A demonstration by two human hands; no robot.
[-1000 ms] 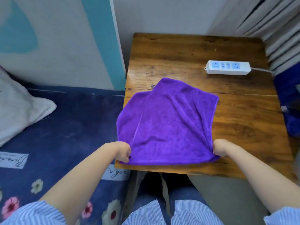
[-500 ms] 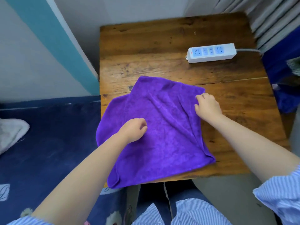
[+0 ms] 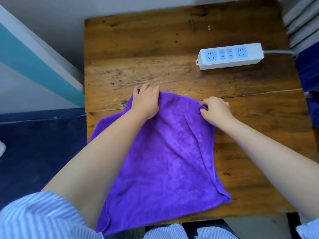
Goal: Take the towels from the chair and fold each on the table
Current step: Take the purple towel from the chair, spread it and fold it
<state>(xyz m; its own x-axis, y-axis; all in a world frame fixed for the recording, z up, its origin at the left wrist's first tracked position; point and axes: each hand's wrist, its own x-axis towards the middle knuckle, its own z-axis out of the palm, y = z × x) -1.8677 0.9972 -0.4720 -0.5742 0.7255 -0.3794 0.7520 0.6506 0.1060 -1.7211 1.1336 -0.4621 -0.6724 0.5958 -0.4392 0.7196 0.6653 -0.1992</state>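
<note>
Purple towel (image 3: pixel 165 152) far corners are pinched by left hand (image 3: pixel 145 102) and right hand (image 3: pixel 215 109) on counter (image 3: pixel 155 49); folding toward the near edge is judged next.

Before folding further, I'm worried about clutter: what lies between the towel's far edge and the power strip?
Only bare wooden table, in the head view, between purple towel and power strip.

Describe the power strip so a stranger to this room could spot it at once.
Start at the wooden table and look to its far right part, beyond the purple towel that both hands are working on. The power strip lies there flat, apart from the towel, its grey cord running off the right edge. It is the only white, hard thing on the table, with pale blue sockets.
</note>
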